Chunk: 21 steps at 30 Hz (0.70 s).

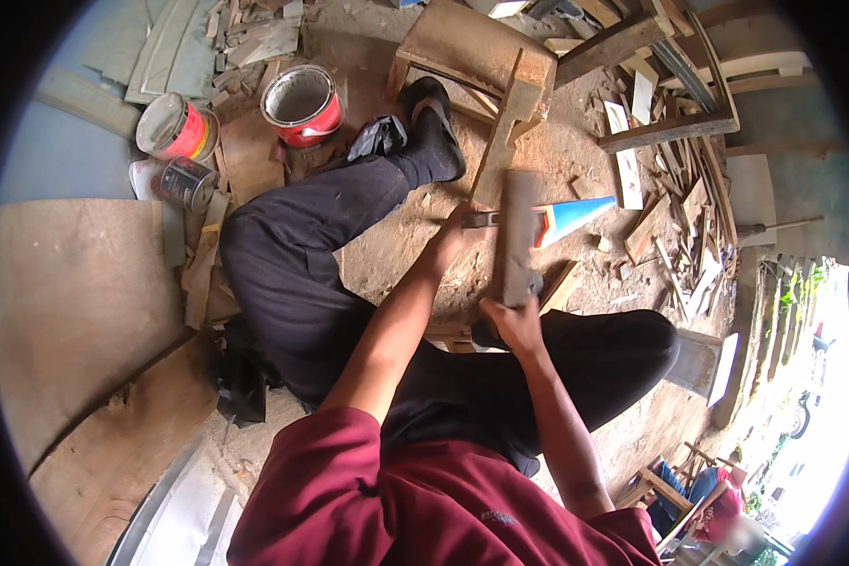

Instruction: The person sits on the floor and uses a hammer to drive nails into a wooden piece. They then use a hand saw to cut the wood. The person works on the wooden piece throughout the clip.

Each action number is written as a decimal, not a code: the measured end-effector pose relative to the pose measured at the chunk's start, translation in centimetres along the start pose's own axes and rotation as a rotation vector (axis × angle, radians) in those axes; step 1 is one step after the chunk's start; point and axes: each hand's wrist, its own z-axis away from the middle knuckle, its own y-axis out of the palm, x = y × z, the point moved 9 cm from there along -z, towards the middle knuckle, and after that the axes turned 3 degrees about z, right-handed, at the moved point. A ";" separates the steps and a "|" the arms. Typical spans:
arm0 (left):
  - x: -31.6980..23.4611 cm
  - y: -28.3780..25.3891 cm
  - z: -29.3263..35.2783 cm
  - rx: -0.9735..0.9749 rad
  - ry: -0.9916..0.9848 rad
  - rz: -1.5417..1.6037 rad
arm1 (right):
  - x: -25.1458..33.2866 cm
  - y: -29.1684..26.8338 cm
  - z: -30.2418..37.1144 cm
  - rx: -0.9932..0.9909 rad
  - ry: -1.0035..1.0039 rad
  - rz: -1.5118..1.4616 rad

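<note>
My right hand (519, 325) is closed round the near end of a long grey-brown wooden block (514, 226), held roughly upright in the picture. A small dark round part sticks out of the block's side near my fingers. My left hand (464, 231) is closed too, just left of the block, around a short dark tool (482, 219) whose kind I cannot make out. Beyond that hand a notched wooden piece (500, 127) slants up to a low wooden bench. A handsaw (575, 217) with a blue blade and orange edging lies partly behind the block.
Red paint buckets (300, 106), (173, 127) and a dark can (190, 182) stand at the far left. The low bench (462, 47) is at the back. Wood offcuts (693, 226) and a wooden frame (674, 132) crowd the right. A person (717, 505) sits at lower right.
</note>
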 end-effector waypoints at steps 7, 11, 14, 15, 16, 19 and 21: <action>0.0 -1.4 0.9 -0.088 0.039 -0.079 | 18.5 -9.9 3.8 -0.320 -0.465 -0.311; -1.4 -0.7 0.4 -0.024 -0.091 0.061 | 18.2 -12.5 4.8 -0.242 -0.753 -0.084; 1.7 0.4 0.3 -0.034 -0.024 0.308 | -1.5 -0.4 1.5 0.191 0.456 0.451; 2.7 0.4 0.1 -0.074 0.047 0.338 | -3.2 -0.1 1.4 0.024 0.060 0.132; 3.8 -0.3 0.5 -0.132 0.092 0.296 | -0.6 1.1 1.1 0.046 0.070 -0.013; 1.8 1.0 1.3 -0.109 0.113 0.109 | 7.8 -2.9 3.2 -0.096 0.189 -0.064; -1.5 0.3 0.8 -0.069 0.258 -0.210 | 13.0 -5.6 3.5 -0.179 -0.114 -0.151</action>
